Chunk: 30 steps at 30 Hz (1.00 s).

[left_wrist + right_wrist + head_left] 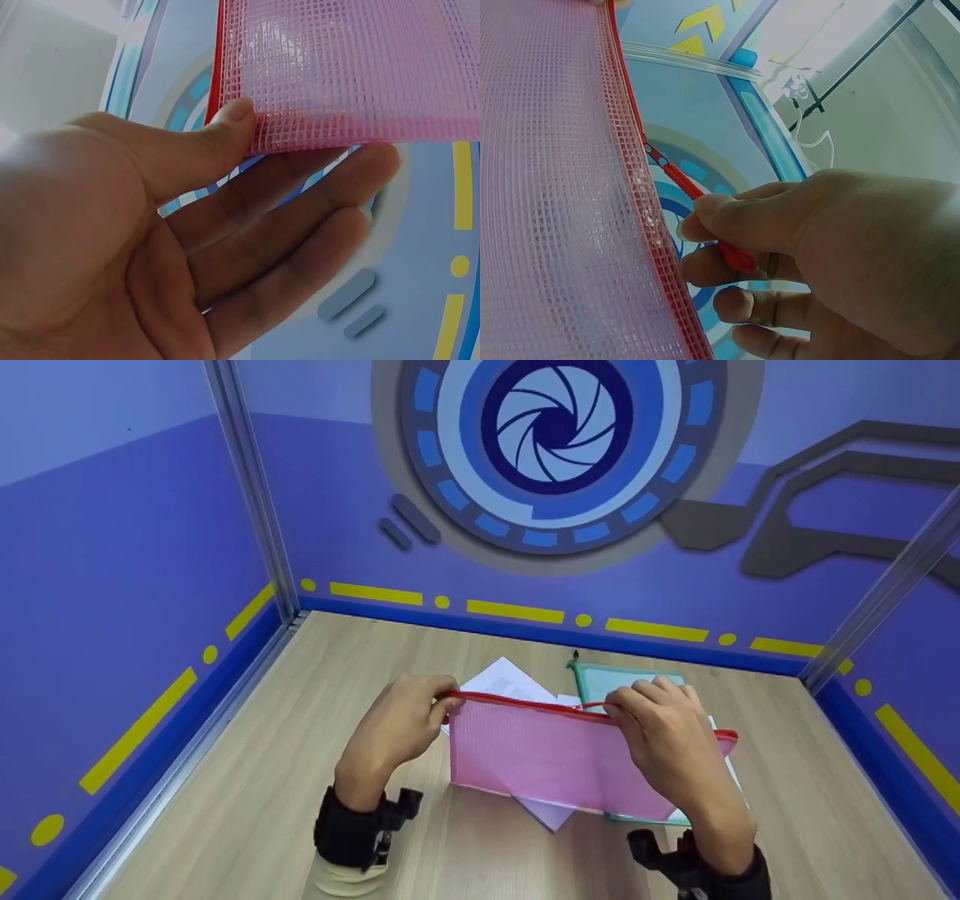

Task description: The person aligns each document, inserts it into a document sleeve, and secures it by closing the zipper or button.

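Observation:
A pink mesh zipper pouch [525, 750] with a red zipper edge hangs upright above the table between both hands. My left hand [401, 720] pinches its upper left corner between thumb and forefinger; the left wrist view shows the other fingers loosely extended behind the mesh [337, 75]. With thumb and fingers, my right hand [667, 735] pinches the red zipper pull [682, 180], whose slider sits partway along the zipper. Past the right hand, the pouch's far end [726, 742] sticks out. Whether anything is inside the pouch, I cannot tell.
Behind the pink pouch, white papers [504, 679] lie on the wooden table [300, 750]. A green-edged pouch [622, 679] lies farther right, partly covered by the pink one. Blue printed walls [135, 585] enclose the table's back and sides.

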Motion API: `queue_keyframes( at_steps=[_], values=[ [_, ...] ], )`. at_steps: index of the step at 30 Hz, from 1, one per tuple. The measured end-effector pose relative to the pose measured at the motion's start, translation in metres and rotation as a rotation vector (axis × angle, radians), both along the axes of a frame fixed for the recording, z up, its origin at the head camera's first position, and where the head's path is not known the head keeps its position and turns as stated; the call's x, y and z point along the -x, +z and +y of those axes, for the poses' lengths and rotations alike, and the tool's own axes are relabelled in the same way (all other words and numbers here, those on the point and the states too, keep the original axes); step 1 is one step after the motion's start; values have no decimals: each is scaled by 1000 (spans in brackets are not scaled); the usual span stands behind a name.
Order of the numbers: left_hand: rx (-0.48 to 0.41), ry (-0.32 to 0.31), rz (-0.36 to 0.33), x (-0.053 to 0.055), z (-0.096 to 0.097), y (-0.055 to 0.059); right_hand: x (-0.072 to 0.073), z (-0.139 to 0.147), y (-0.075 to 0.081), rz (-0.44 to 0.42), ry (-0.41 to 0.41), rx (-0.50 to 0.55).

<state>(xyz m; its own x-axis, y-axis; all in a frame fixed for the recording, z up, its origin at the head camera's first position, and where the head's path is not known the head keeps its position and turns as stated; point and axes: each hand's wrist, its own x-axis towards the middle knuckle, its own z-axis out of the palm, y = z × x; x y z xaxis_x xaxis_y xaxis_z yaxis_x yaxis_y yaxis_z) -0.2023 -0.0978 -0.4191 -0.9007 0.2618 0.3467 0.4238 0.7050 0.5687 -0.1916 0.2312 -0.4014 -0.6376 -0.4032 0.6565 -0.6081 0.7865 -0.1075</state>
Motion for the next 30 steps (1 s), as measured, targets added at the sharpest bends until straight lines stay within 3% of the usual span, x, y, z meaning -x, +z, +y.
queue_keyframes(
  at_steps=[10,20,30],
  values=[
    [8,10,12,2,-1,-1,1,3,0,13,22,19],
    [14,43,50,2,-1,0,2,3,1,-29,-1,32],
    [23,92,83,3,-3,0,2,4,0,20,31,32]
  ],
)
